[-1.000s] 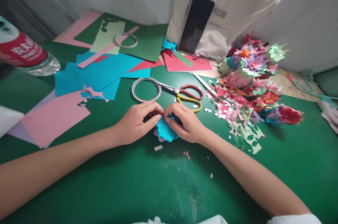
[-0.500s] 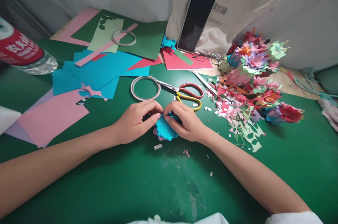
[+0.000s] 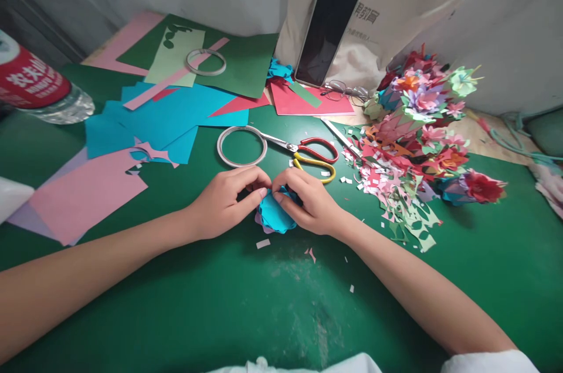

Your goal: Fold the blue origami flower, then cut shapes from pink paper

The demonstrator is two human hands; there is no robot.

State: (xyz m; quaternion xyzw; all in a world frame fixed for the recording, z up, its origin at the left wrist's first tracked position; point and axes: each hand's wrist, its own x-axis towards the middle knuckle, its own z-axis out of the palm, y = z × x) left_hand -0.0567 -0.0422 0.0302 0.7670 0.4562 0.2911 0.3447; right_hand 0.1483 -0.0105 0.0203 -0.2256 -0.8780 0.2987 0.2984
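Hardly shifting since earlier frame. Pinching scalloped blue paper [image 3: 276, 214] at far edge with left hand [image 3: 229, 200] and right hand [image 3: 311, 203], near scissors [image 3: 292, 148]. Apparently done cutting outline; seemingly midway through edge work.

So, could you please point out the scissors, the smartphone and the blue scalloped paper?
Scissors [image 3: 291, 148]: head view, on the pivot.
Smartphone [image 3: 328, 33]: head view, middle of the dark screen.
Blue scalloped paper [image 3: 277, 213]: head view, on its upper face.
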